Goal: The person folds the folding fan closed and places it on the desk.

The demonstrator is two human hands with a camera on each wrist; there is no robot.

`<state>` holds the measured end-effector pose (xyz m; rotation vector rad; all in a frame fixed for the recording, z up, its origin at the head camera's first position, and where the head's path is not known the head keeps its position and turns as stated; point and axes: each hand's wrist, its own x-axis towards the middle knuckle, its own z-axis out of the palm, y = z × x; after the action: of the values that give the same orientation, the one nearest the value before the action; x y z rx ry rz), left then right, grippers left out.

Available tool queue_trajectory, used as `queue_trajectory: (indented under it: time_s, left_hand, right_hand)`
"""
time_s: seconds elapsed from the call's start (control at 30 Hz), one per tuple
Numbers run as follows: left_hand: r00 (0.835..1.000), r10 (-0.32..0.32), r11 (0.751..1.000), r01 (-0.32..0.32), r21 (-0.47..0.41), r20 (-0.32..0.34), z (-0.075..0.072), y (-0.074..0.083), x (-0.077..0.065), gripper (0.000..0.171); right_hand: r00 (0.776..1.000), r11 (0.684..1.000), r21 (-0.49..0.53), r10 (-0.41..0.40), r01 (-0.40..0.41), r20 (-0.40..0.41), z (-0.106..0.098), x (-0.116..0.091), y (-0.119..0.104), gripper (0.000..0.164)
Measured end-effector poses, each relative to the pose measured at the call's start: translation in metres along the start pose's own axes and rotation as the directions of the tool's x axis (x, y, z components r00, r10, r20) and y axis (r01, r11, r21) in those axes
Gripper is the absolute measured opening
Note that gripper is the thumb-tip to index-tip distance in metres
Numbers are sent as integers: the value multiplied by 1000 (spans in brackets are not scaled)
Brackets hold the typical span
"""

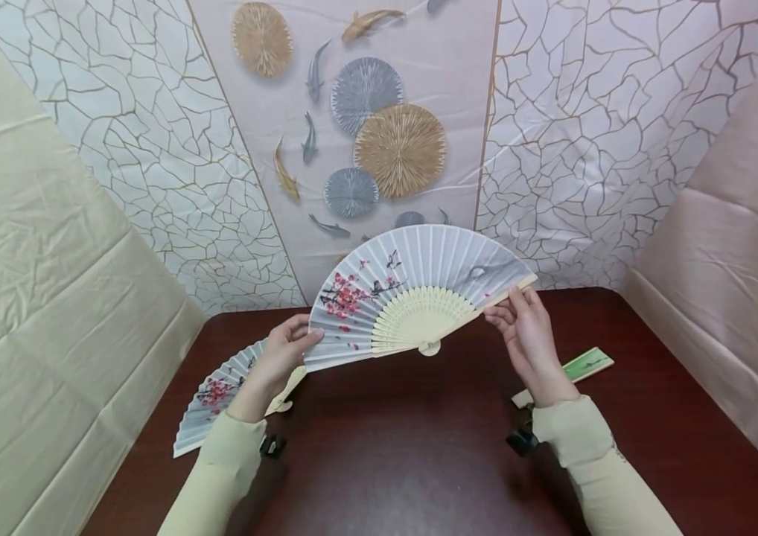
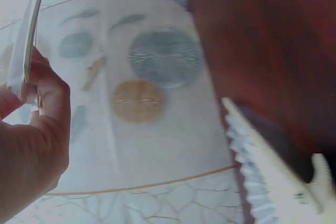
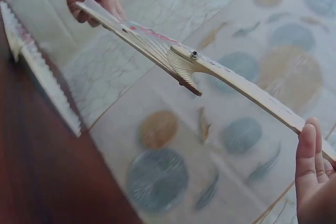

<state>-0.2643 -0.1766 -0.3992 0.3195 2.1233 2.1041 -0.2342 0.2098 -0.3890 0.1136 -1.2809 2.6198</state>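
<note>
A folding fan with pink blossoms on pale grey cloth is spread wide above the table, its pivot lowest. My left hand pinches its left end between thumb and fingers. At the right end, my right hand grips the pale outer rib. The right wrist view shows the fan almost edge-on, held at both ends. Below my left forearm, a second open fan with similar blossoms lies on the table, partly hidden by the hand and sleeve.
Behind my right wrist lies a folded fan with a green face, partly covered by the wrist. The dark red table ends at a patterned cloth backdrop. Beige cloth walls stand at both sides.
</note>
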Motion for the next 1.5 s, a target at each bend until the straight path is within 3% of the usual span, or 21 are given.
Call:
queue_trajectory:
  time_s: [0.23,0.43,0.63,1.03,1.33,1.5]
  left_hand:
    - [993,73,997,-74,-13,-88,7,24,-10,33]
    - [986,123,992,-122,16,-115,10,39,-17,36]
    - [976,173,985,-175,-1,-131,9,49,-20,32]
    - [961,234,969,-243,-44,-150,18,56,-28,19]
    - [965,231,951,-251,-180,-123,28,51,-28,31]
    - [962,231,919,-266,-291,-148,34,45,-27,36]
  right_hand:
    - [993,991,71,-113,116,-43,18,-9,-9,19]
    - [978,980,88,-165,177,-125,28,-17,-10,21]
    - [965,963,128,-221,239,-138,35,-22,-13,24]
    - [958,939,211,-243,272,-154,36,-28,-16,23]
    - [950,925,237,-265,298,-163,35,-29,-17,21]
    - [944,915,248,-281,317,-171,36,-30,-16,21]
